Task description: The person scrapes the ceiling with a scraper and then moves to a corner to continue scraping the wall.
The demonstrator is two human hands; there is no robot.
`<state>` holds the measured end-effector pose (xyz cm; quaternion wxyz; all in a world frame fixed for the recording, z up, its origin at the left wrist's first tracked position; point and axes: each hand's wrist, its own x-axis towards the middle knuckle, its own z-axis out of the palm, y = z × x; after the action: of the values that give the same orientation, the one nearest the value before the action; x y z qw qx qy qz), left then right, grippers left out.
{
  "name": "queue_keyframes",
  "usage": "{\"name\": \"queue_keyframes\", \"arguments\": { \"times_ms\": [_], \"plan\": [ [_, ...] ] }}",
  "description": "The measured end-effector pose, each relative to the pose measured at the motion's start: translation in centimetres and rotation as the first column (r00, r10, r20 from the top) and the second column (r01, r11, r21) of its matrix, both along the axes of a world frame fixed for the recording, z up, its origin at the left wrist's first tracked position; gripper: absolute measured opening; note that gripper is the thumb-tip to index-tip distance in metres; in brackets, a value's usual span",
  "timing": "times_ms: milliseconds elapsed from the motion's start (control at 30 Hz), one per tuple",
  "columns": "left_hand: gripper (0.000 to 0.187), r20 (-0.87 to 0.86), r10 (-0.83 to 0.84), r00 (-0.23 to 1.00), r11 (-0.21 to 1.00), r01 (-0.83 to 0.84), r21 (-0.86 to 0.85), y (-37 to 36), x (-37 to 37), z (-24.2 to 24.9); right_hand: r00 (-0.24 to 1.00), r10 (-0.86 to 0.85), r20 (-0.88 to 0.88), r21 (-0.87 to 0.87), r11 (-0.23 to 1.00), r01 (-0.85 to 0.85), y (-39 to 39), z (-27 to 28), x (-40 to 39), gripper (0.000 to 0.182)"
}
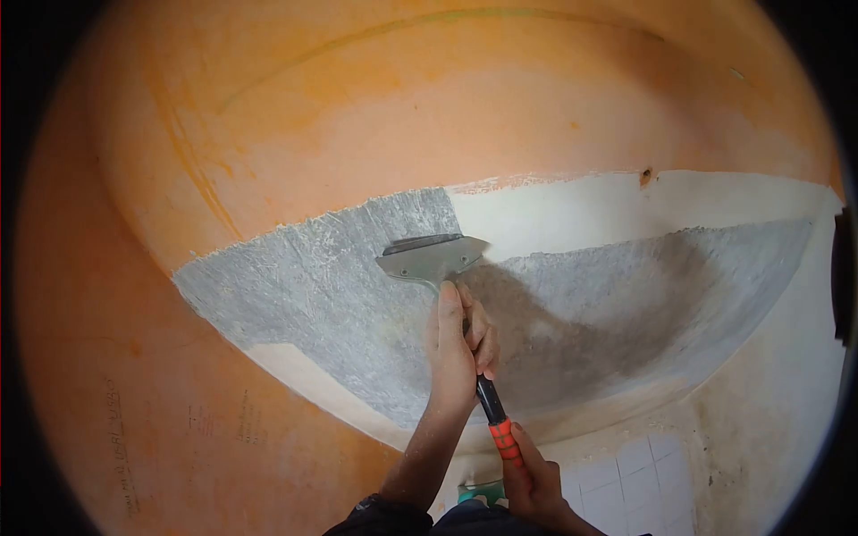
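A wide-bladed scraper (431,260) meets the wall, its blade at the border of a rough grey area (340,268) and a smooth white strip (554,214). My left hand (460,344) is closed around the upper handle, just below the metal head, with the thumb pointing up along it. Lower down, my right hand (536,482) wraps the red grip at the end of the black handle. Fingers partly hide the handle. A shadow of the arms and tool falls on the grey surface to the right.
Orange paint (500,116) covers the wall beyond the grey band. Another orange surface (179,402) at lower left carries handwriting. White tiles (626,482) and a partly hidden green object (483,491) appear at the bottom. A dark object (843,277) stands at the right edge.
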<state>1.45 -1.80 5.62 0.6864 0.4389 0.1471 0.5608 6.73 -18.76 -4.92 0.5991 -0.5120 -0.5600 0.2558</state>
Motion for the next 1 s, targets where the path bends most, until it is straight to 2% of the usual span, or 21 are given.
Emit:
{"name": "queue_keyframes", "arguments": {
  "times_ms": [67,167,233,333,433,567,667,733,833,1000],
  "plan": [
    [0.035,-0.011,-0.006,1.0,1.0,0.006,-0.003,0.2,0.1,0.9,1.0,-0.023,0.006,-0.019,1.0,0.023,0.0,0.2,-0.1,0.054],
    [0.035,0.059,-0.008,0.998,1.0,0.008,0.004,0.3,0.1,1.5,0.999,-0.01,0.054,-0.007,1.0,0.011,0.3,0.7,0.2,0.055],
    [0.035,0.005,-0.008,1.0,1.0,0.008,0.008,0.1,-0.1,0.8,0.999,0.001,0.035,0.101,0.995,-0.005,0.4,-0.1,-0.4,0.054],
    [0.034,0.041,-0.013,0.999,1.0,0.013,-0.008,0.2,0.1,1.4,0.996,-0.015,0.088,0.135,0.991,0.003,0.6,0.3,0.0,0.055],
    [0.032,0.093,-0.008,0.996,1.0,0.008,0.008,0.6,0.3,3.0,0.995,0.024,0.094,0.083,0.996,-0.031,1.0,2.1,0.7,0.055],
    [0.031,0.06,-0.048,0.997,0.999,0.046,0.028,0.2,0.1,2.0,0.999,0.008,0.043,0.099,0.995,-0.012,0.6,1.5,-0.2,0.055],
    [0.03,0.099,-0.047,0.994,0.999,0.046,0.004,0.6,0.2,2.4,0.996,0.002,0.09,0.127,0.992,-0.014,0.5,2.1,0.4,0.055],
    [0.031,0.148,-0.074,0.986,0.997,0.069,0.039,0.8,0.1,3.0,0.996,0.044,0.08,0.044,0.998,-0.047,0.7,2.6,0.3,0.055],
    [0.032,0.106,-0.074,0.992,0.997,0.073,0.019,0.5,0.0,2.0,0.997,0.007,0.081,0.138,0.99,-0.018,0.8,1.8,-0.3,0.057],
    [0.032,0.12,-0.071,0.99,0.997,0.069,0.024,0.7,0.0,3.3,0.996,0.031,0.082,0.101,0.994,-0.039,0.8,3.5,0.1,0.057]
  ]
}}
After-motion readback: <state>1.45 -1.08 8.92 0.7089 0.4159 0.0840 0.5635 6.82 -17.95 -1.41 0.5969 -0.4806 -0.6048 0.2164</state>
